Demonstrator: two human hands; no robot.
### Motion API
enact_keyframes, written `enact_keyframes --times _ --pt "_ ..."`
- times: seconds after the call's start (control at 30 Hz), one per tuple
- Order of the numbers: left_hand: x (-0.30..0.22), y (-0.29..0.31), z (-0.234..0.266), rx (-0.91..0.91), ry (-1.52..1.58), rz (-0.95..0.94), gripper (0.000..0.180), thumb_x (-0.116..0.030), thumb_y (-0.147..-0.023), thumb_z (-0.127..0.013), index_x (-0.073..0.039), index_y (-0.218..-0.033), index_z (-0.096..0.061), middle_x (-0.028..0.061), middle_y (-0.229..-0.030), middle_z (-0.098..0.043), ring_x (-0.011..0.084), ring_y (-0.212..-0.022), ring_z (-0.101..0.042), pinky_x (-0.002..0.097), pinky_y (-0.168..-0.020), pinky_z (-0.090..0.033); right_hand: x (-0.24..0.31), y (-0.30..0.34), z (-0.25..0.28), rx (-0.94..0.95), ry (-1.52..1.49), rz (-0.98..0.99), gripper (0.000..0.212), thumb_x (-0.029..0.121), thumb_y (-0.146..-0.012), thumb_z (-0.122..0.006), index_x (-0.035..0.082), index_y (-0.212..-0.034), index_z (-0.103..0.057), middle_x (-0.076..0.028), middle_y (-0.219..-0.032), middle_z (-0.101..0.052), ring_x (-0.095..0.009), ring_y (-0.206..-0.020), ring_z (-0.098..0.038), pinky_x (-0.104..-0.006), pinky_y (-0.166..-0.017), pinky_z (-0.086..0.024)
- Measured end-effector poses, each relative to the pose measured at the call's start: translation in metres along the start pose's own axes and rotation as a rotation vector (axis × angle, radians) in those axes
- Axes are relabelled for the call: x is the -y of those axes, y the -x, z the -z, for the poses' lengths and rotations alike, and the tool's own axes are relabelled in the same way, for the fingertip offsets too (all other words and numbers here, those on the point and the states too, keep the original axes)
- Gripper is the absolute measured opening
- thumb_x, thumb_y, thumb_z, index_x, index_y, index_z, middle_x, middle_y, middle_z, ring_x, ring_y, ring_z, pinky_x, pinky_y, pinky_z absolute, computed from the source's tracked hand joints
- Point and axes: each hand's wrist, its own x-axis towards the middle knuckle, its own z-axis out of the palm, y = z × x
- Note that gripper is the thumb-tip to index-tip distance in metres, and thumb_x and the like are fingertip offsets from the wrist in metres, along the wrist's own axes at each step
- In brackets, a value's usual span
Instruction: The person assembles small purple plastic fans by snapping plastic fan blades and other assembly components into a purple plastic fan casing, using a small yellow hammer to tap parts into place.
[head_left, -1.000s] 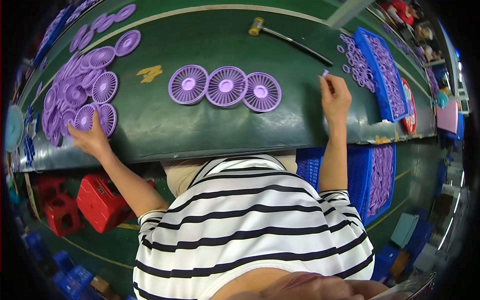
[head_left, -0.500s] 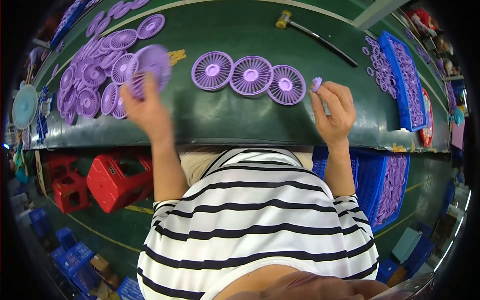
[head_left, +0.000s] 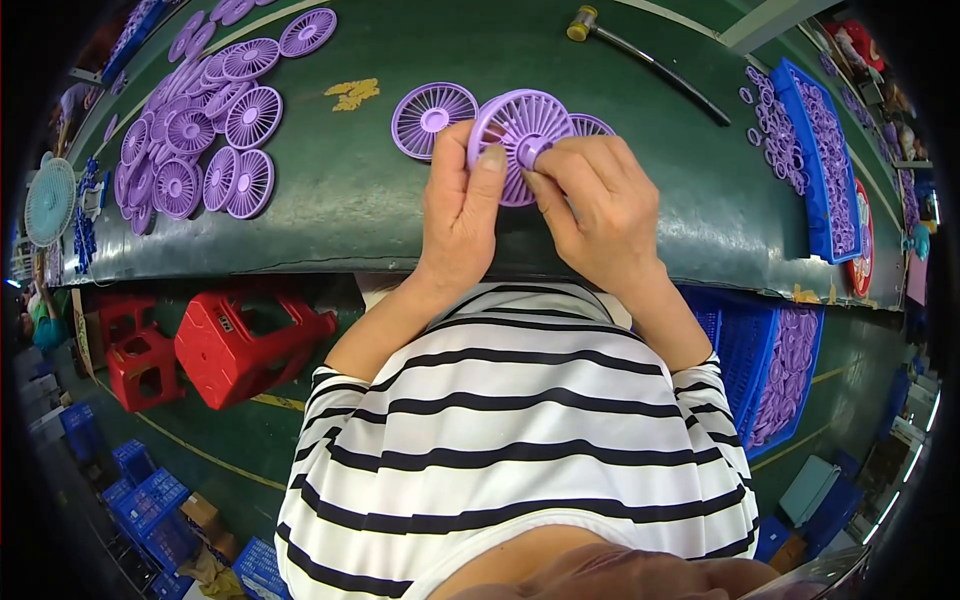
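In front of me, over the table, my left hand (head_left: pixel 462 212) is closed on the rim of a purple spoked fan grille (head_left: pixel 512 112), which is tilted up. My right hand (head_left: pixel 606 200) pinches a small purple ring (head_left: pixel 533 151) against the centre of that grille. Whether the ring is seated there is hidden by my fingers. On the table behind lies another grille (head_left: pixel 434 120), flat, just left of the held one. A further grille (head_left: pixel 592 125) shows only its upper edge behind my right hand.
A heap of purple grilles (head_left: pixel 190 133) covers the table's left side. A hammer (head_left: pixel 650 68) with a yellow head lies at the back right. Beyond it are loose rings (head_left: pixel 775 130) and a blue tray (head_left: pixel 828 190) of rings. Red stools (head_left: pixel 235 345) stand below left, a blue crate (head_left: pixel 760 375) below right.
My left hand has come from the heap to the middle, bringing a grille. My right hand has moved left with its ring, which now meets the grille's centre.
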Motion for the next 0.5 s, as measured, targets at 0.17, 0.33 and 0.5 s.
enact_keyframes --times 0.17,0.33,0.5 --pt "0.016 0.006 -0.003 0.032 0.197 0.09 0.023 0.002 -0.088 -0.049 -0.001 -0.108 -0.038 0.0051 -0.094 -0.05 0.0069 -0.079 -0.046 0.0219 -0.07 -0.042 0.003 0.003 -0.006 0.126 0.066 -0.117 0.013 0.003 -0.073 -0.07 0.004 -0.079 -0.059 -0.007 -0.079 -0.06 -0.026 -0.073 -0.057 -0.0345 -0.063 -0.046" --pt "0.006 0.001 -0.008 0.015 0.375 0.147 0.032 0.0 -0.088 -0.049 0.001 -0.117 -0.037 0.0079 -0.103 -0.054 0.0107 -0.09 -0.053 0.0258 -0.082 -0.045 0.005 0.009 -0.016 -0.163 0.078 -0.218 0.02 0.012 -0.074 -0.07 0.005 -0.091 -0.064 -0.005 -0.09 -0.063 -0.026 -0.087 -0.057 -0.036 -0.075 -0.045" --pt "-0.01 -0.006 0.007 0.179 0.58 0.361 0.039 -0.005 -0.088 -0.055 0.002 -0.126 -0.046 0.0108 -0.113 -0.058 0.0134 -0.103 -0.057 0.0288 -0.092 -0.045 -0.008 0.004 0.01 0.055 0.089 0.016 0.027 0.015 -0.074 -0.072 0.007 -0.099 -0.068 -0.001 -0.11 -0.065 -0.024 -0.108 -0.056 -0.0391 -0.089 -0.041"
